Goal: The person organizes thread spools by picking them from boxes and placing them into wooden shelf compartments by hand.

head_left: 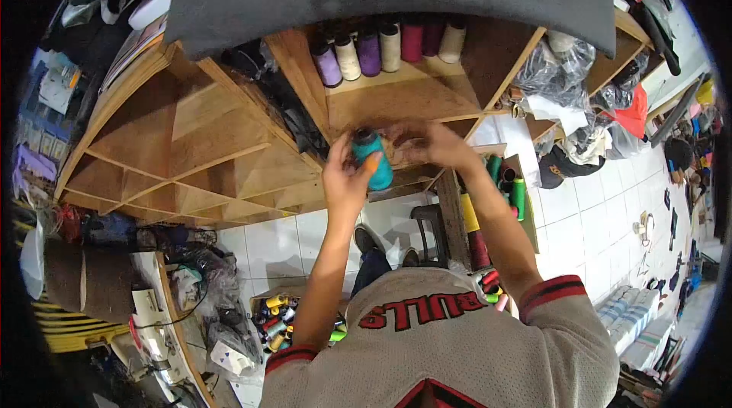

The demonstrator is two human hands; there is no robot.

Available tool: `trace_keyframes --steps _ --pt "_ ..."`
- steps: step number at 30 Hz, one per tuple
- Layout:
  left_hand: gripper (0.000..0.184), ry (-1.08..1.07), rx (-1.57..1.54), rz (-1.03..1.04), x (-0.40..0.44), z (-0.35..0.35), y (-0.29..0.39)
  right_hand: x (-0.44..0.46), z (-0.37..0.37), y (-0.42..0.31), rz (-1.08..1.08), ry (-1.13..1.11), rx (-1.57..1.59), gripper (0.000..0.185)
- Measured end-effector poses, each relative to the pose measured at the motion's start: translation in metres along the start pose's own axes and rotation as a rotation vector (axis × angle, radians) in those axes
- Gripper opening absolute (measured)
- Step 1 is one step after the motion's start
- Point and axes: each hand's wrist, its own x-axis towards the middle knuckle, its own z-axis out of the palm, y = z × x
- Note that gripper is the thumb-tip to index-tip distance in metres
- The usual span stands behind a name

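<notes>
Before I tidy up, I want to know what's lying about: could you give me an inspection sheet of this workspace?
Surface: wooden shelf, front part bare; seven spools upright in a row at the back.
Things in work: teal spool, held above the floor, slightly tilted.
Clutter: plastic bags in a right-hand compartment; mixed small spools heaped low by the left forearm.
Hands: left hand has its fingers around the teal spool; right hand raised nearby, its fingers too blurred to read.
Cables: thin dark cord at lower left; its ends are unclear.
Surroundings: white tiled floor, dark stool beyond the person's body.
</notes>
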Motion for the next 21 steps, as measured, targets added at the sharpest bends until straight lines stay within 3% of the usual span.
trace_keyframes --steps 2,3,6,7,10,13,16,17,21 --pt "0.057 -0.056 -0.044 0.021 0.015 0.016 0.001 -0.019 0.016 -0.024 0.065 -0.007 -0.064 0.044" --pt "0.061 -0.091 -0.099 0.030 0.023 0.025 -0.001 -0.020 0.018 -0.023 0.020 0.114 -0.280 0.049" --pt "0.066 -0.151 -0.095 0.044 0.038 0.045 0.006 -0.014 0.007 -0.030 0.013 0.235 -0.226 0.052" --pt "0.070 -0.160 0.018 0.083 0.043 0.050 0.010 -0.004 0.003 -0.015 -0.089 0.340 -0.261 0.051" --pt "0.069 -0.045 0.218 0.089 0.044 0.051 0.009 0.026 -0.023 -0.005 -0.109 0.546 -0.479 0.047" --pt "0.067 -0.036 0.164 0.036 0.035 0.035 -0.009 0.064 -0.045 0.020 -0.022 0.672 -0.682 0.045" --pt "0.063 0.026 0.174 -0.020 0.022 0.016 -0.025 0.095 -0.053 0.051 0.014 0.798 -0.655 0.043" --pt "0.063 0.033 0.178 -0.019 0.018 0.008 -0.029 0.100 -0.057 0.054 0.137 0.719 -0.661 0.046" --pt "0.062 0.100 0.181 -0.020 0.008 -0.011 -0.032 0.107 -0.058 0.063 0.018 0.739 -0.741 0.047"
